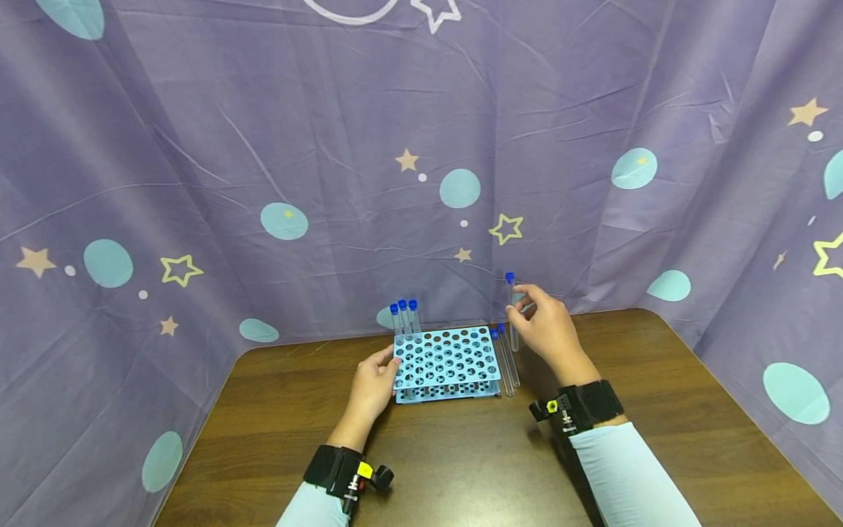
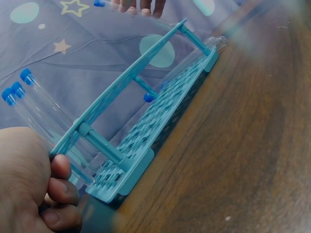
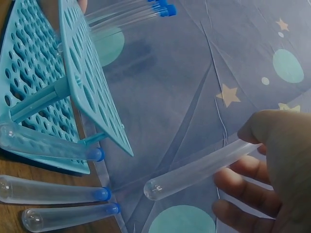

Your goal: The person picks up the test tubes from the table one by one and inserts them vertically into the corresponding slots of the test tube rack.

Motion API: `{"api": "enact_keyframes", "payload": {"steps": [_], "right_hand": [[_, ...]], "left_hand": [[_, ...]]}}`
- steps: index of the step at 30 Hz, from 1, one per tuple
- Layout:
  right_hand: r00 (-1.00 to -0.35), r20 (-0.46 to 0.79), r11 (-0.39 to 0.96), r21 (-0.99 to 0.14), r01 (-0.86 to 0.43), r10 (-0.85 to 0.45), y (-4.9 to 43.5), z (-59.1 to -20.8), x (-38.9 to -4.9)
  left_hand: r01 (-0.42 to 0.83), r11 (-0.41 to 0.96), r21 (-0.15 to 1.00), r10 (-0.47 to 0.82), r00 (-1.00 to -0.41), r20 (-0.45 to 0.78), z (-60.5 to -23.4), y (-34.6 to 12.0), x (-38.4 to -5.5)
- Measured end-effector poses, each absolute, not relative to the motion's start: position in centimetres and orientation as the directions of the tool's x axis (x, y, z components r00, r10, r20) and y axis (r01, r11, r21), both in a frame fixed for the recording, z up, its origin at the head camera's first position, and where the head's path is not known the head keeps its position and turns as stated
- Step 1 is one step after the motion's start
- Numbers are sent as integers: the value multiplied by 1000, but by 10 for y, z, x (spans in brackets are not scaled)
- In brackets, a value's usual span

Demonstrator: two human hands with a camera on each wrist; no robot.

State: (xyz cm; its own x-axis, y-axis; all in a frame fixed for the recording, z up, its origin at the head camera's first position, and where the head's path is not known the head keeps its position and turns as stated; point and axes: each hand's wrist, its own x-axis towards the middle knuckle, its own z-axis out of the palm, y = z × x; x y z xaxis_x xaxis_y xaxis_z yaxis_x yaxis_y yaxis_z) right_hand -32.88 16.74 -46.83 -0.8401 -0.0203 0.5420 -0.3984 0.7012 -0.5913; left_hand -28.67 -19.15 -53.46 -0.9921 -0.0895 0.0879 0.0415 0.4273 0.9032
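My left hand [image 1: 372, 383] grips the left end of a light blue test tube rack [image 1: 448, 359], thumb on the top plate. Three clear test tubes with blue caps [image 1: 403, 304] stand in the rack's back left corner. To the right of the rack, my right hand [image 1: 548, 329] pinches another capped test tube [image 1: 513, 311] between thumb and fingers. That tube is nearly upright, cap on top, and its rounded bottom [image 3: 154, 190] shows in the right wrist view, above the tabletop.
More blue-capped test tubes [image 3: 53, 189] lie on the wooden table [image 1: 448, 461] beside the rack's right end, caps toward the back. A purple patterned curtain [image 1: 356, 271] hangs right behind the table's back edge and along both sides.
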Motion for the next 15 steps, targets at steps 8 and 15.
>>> {"api": "enact_keyframes", "payload": {"steps": [8,15], "right_hand": [[-826,563,681,-600,-421,-15,167,-467,-328],[-797,604,661,-595,-458,-9,167,-465,-327]], "left_hand": [[43,422,906,-94,-991,91,-535,-192,-286],[43,422,905,-96,-991,92,-535,-191,-287]]}}
